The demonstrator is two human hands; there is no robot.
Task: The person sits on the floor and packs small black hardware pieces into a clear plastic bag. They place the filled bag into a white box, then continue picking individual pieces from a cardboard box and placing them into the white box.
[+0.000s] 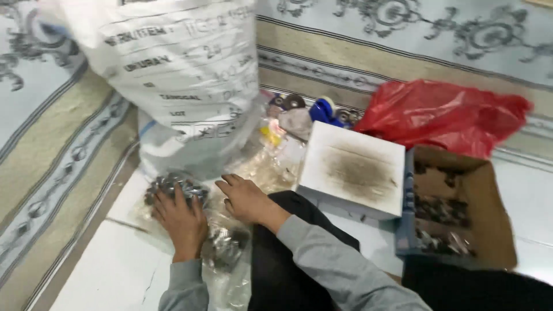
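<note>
My left hand [181,222] is clamped down over a clear bag [173,187] of small dark metal parts, fingers curled on its top, so that grip is grasping the bag. The bag sits on the floor [109,276] just ahead of my left knee, against the foot of the big white sack [184,75]. My right hand [247,200] lies just beside it to the right, fingers half-curled and resting on crinkly plastic film [271,167]; can't tell if it pinches anything. The left is nearer the bag, which runs roughly left-right. A soiled white box [354,170] is farther right, then an open cardboard box [489,213] with more parts, and a red bag [449,115] behind.
</note>
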